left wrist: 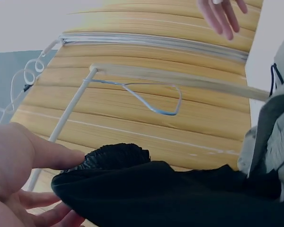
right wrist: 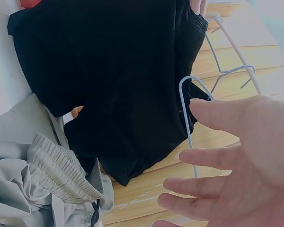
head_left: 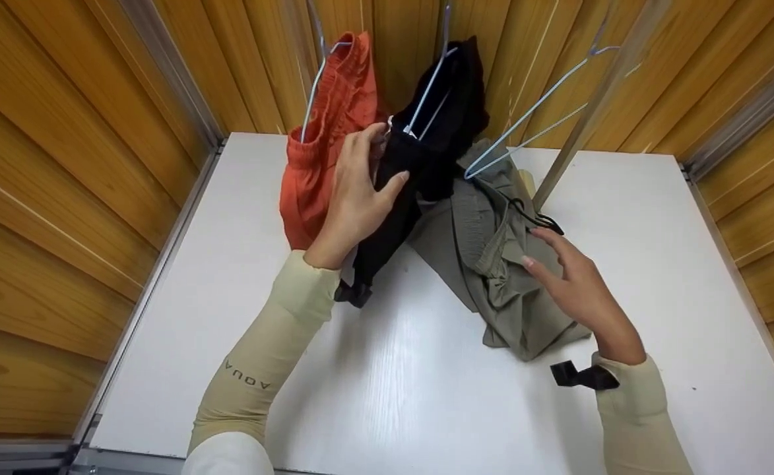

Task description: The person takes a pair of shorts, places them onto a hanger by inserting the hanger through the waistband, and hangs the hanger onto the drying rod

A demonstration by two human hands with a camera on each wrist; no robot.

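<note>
My left hand (head_left: 360, 191) holds the waistband end of the black shorts (head_left: 400, 218), which hang on a blue wire hanger. In the left wrist view its thumb (left wrist: 61, 156) lies on the gathered waistband, with the other fingers on the opposite side. Crumpled grey shorts (head_left: 532, 297) with a black drawstring lie on the table. Over them hovers my right hand (head_left: 578, 284), fingers spread and holding nothing. A bare blue hanger (head_left: 525, 119) hangs just above the grey waistband; in the right wrist view that hanger (right wrist: 182, 94) appears beside the right fingertips.
Red shorts (head_left: 307, 191) hang on another hanger, left of the black ones. A wooden post (head_left: 581, 132) rises behind the grey shorts, supporting a rod (left wrist: 68, 113). Wood-patterned walls (head_left: 63, 165) enclose the white table (head_left: 387, 409) at the back and sides.
</note>
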